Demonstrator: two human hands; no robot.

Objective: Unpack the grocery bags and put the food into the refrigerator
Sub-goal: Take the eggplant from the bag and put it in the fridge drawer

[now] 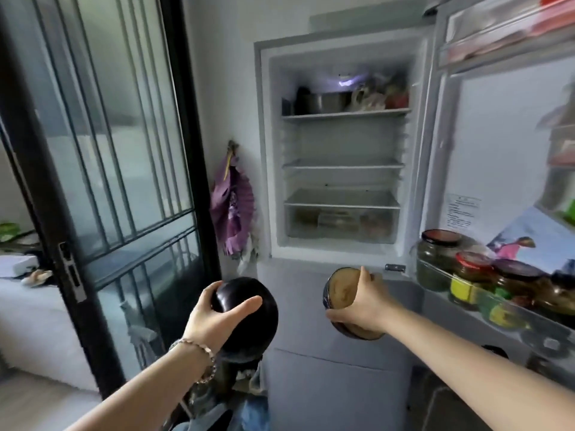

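Holding two eggplants before the open refrigerator [264, 150]: left grip [217, 318] curled round the dark purple eggplant [258, 331], right grip [364, 300] clasping the cut eggplant half [340, 289], pale flesh showing. Three shelves [342, 164] inside, one pot [323, 102] on top. At least three lidded jars [435, 262] in the door rack. Door sticker [463, 211] print too blurred to read.

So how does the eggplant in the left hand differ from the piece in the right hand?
The eggplant in the left hand shows only glossy dark purple skin; the piece in the right hand shows a pale cut face. The eggplant looks larger and rounder, the piece flatter. Both are dark-skinned, each gripped by one hand before the open refrigerator.
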